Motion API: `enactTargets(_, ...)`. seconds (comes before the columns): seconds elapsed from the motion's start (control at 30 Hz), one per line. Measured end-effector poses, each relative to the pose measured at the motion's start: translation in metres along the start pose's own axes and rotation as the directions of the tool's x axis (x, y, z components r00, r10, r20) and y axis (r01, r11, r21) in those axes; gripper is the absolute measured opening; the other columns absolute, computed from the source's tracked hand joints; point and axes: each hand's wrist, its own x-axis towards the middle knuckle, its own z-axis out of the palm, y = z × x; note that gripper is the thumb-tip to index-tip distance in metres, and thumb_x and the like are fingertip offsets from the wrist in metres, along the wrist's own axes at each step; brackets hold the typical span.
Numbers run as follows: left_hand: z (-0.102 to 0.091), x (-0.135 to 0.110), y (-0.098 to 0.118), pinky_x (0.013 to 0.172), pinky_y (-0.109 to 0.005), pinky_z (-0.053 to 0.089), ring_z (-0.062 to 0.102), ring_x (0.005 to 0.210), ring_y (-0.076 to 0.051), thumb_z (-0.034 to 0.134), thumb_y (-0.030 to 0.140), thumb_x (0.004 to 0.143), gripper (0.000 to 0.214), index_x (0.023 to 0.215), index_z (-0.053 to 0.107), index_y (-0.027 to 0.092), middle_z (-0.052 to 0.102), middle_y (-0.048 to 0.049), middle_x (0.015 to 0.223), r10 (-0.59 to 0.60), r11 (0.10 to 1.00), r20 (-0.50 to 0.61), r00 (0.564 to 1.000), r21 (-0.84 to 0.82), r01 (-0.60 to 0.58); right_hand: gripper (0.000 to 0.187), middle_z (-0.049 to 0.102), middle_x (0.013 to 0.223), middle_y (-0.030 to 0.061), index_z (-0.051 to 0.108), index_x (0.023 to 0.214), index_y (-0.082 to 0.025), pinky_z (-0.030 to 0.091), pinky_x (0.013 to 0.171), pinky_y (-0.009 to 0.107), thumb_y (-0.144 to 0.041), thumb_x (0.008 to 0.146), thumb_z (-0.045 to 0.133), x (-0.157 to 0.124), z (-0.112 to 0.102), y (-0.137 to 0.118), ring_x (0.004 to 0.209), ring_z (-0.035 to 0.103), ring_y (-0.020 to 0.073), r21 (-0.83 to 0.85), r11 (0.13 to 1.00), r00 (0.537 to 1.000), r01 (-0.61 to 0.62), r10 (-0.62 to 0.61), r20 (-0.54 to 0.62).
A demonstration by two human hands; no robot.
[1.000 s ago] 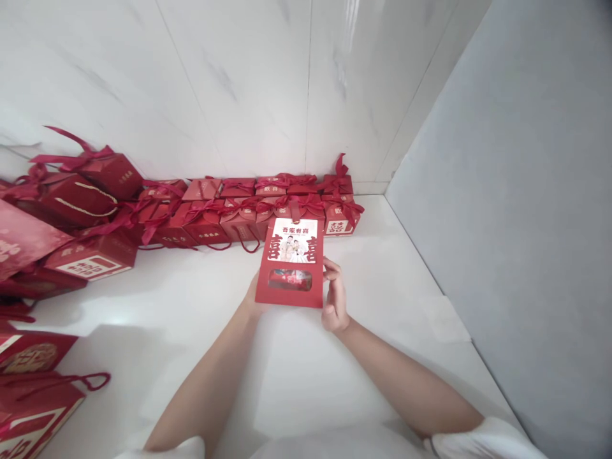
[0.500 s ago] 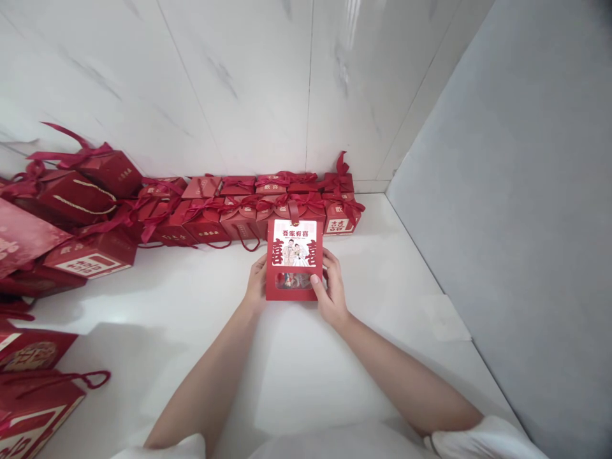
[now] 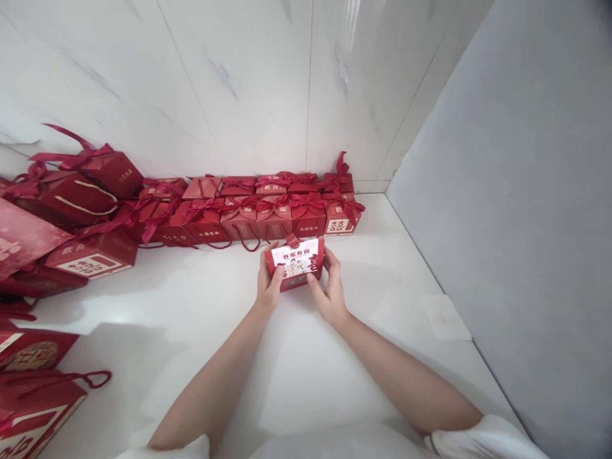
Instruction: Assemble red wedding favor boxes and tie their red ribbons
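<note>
Between my two hands is a red gift box (image 3: 301,262) with a white label showing a cartoon wedding couple, a small window low on its front and a tab at its top. My left hand (image 3: 270,280) grips its left side, thumb on the front. On the right side my right hand (image 3: 331,287) is wrapped round the edge, its thumb near the window. The box is tipped, its top leaning away from upright, and its back is hidden. Just beyond it stands a row of red gift boxes (image 3: 275,223) tied with ribbons.
The row runs along a white marbled wall (image 3: 248,83). More red boxes (image 3: 90,252) are stacked at the left, with larger red bags (image 3: 38,408) at the lower left. A grey panel (image 3: 526,191) rises on the right above the white surface (image 3: 191,357).
The box has tilted and turned slightly, so its front looks shorter. My left thumb has come onto its front, and the boxes behind it show more.
</note>
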Motion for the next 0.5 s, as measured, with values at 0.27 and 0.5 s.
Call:
enactTargets(0.27, 0.002, 0.007, 0.012, 0.084, -0.031, 0.053, 0.065, 0.093, -0.023, 0.076, 0.041, 0.077, 0.044, 0.111, 0.064, 0.017, 0.069, -0.007, 0.102, -0.006, 0.98, 0.044, 0.999, 0.199, -0.003, 0.063, 0.031, 0.154, 0.0124, 0.025, 0.149, -0.026, 0.026, 0.119, 0.055, -0.027, 0.094, 0.055, 0.023, -0.014, -0.039, 0.145, 0.03, 0.0282, -0.186, 0.968, 0.976, 0.17, -0.191, -0.104)
enactTargets(0.5, 0.008, 0.007, 0.024, 0.083, -0.033, 0.054, 0.066, 0.093, -0.025, 0.085, 0.037, 0.067, 0.05, 0.108, 0.064, 0.018, 0.07, -0.007, 0.102, -0.081, 0.983, 0.049, 0.995, 0.166, 0.072, 0.043, 0.055, 0.137, 0.0055, 0.046, 0.139, -0.033, 0.04, 0.11, 0.048, -0.024, 0.097, 0.05, 0.091, -0.03, -0.107, 0.126, 0.053, 0.026, -0.325, 0.807, 0.823, 0.494, -0.313, 0.474)
